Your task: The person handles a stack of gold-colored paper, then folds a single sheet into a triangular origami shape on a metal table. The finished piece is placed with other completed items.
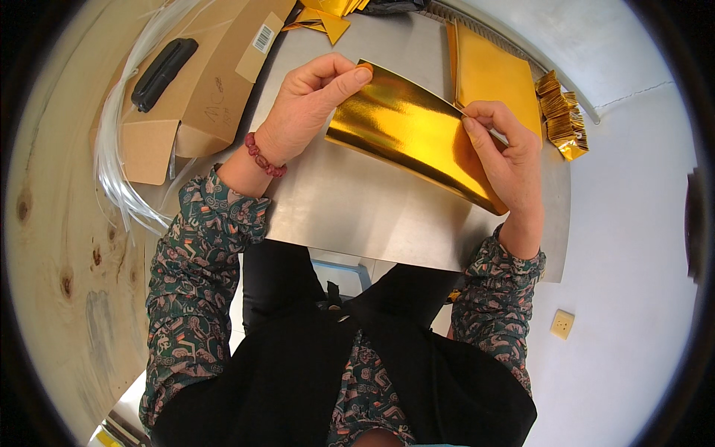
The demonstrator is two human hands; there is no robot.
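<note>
A shiny gold foil sheet (417, 134), long and rectangular, is stretched between my two hands above the metal tabletop (328, 208). My left hand (316, 93) pinches its upper left corner between thumb and fingers. At the other end my right hand (506, 149) grips the upper right edge, thumb in front and fingers curled behind. The sheet slopes down to the right and bows slightly. Just beyond my right hand lies a stack of gold sheets (495, 74). Beside that stack is a bundle of folded gold pieces (562, 119).
On the left stands a cardboard box (216, 82) with a black handle-shaped object (164, 74) on it. Clear plastic strands (115, 141) hang over the box's left side. Folded gold foil pieces (320, 22) lie at the far edge. A white wall (633, 223) borders the right.
</note>
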